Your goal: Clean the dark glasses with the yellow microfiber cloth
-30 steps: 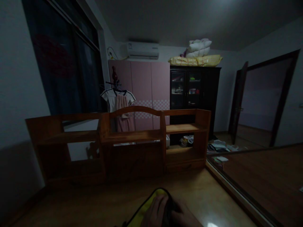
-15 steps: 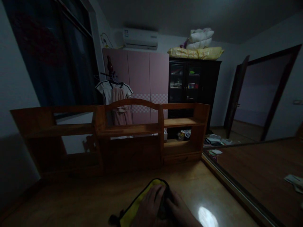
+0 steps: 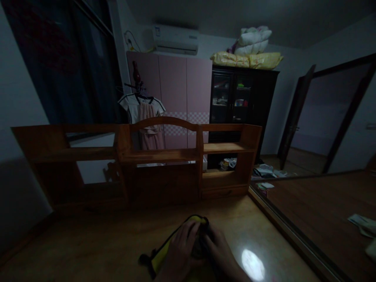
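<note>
A yellow pouch with black edging (image 3: 161, 254) lies on the wooden desk (image 3: 96, 250) near its front edge. Both my hands rest on its far end. My left hand (image 3: 179, 254) covers the pouch from the left with fingers curled over it. My right hand (image 3: 219, 256) presses against the same end from the right, fingers closed toward a dark part of the pouch between the hands. What the fingertips pinch is hidden in the dim light.
A low wooden shelf unit (image 3: 164, 156) stands along the back of the desk. A bright light spot (image 3: 252, 264) reflects on the desk to the right of my hands. The desk's right edge (image 3: 282, 227) drops to a dark wooden floor. Behind stand pink wardrobes, hanging clothes and a dark cabinet.
The view has tilted down and shifted, so my hands and the pouch sit higher in the picture. More of the pouch and the light spot now show. My hands stay on the pouch.
</note>
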Demonstrator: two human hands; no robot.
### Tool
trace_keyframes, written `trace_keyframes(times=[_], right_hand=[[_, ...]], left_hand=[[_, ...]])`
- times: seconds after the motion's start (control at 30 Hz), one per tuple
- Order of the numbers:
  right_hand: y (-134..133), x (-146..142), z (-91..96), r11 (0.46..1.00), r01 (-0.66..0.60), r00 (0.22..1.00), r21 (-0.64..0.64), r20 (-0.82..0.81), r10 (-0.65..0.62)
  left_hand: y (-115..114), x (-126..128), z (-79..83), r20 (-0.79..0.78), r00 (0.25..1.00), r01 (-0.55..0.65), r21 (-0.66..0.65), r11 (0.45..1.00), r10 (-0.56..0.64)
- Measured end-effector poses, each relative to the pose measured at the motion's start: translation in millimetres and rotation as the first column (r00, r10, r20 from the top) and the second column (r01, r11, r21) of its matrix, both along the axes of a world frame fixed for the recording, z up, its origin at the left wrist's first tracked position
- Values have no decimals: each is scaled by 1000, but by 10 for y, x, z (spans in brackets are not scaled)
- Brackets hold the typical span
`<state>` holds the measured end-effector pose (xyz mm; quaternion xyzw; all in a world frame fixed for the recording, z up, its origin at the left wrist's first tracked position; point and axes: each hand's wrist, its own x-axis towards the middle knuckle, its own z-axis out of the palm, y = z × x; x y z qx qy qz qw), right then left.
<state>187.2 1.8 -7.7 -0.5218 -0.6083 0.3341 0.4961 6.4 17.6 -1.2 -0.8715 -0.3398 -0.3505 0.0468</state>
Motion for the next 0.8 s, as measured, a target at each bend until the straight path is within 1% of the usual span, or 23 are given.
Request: trace_keyframes(times=[0.03,0.1,0.2,0.27,0.33,0.4,0.47,0.57,0.63,0.7,0.8], right_hand=[[12,-14,14,999,-35,996,-21,-81,33],[36,-41,52,988,-125,964,-86,-248,100],[30,-75,100,948,-251,889,-195,-434,146],[-10,-91,109,919,-316,831,-236,-537,148],[-56,-98,105,905,-344,804,-250,-577,146],[-85,-91,95,919,-315,831,-238,-537,146],[-92,-75,82,945,-269,880,-186,-447,163],[-93,-46,61,980,-195,954,-40,-239,180],[-106,-32,47,991,-125,990,42,-67,128],[-122,-21,34,994,-64,997,90,57,59],[-121,-3,13,994,-42,991,100,129,29]], left_hand=[[5,-12,-13,4,1000,-12,-15,1000,12],[8,-26,-24,22,999,-30,-38,999,30],[-11,-12,1,76,996,-43,-62,997,47],[-34,13,33,119,992,-29,-77,997,38],[-50,32,61,143,990,-6,-89,996,19],[-50,36,75,139,990,27,-69,997,-17],[-33,23,72,105,992,70,-18,997,-68],[-3,0,52,22,993,114,24,993,-114],[4,-6,42,-10,994,110,20,994,-110],[-2,-3,41,-23,994,105,13,994,-105],[-22,4,50,-37,992,117,12,993,-117]])
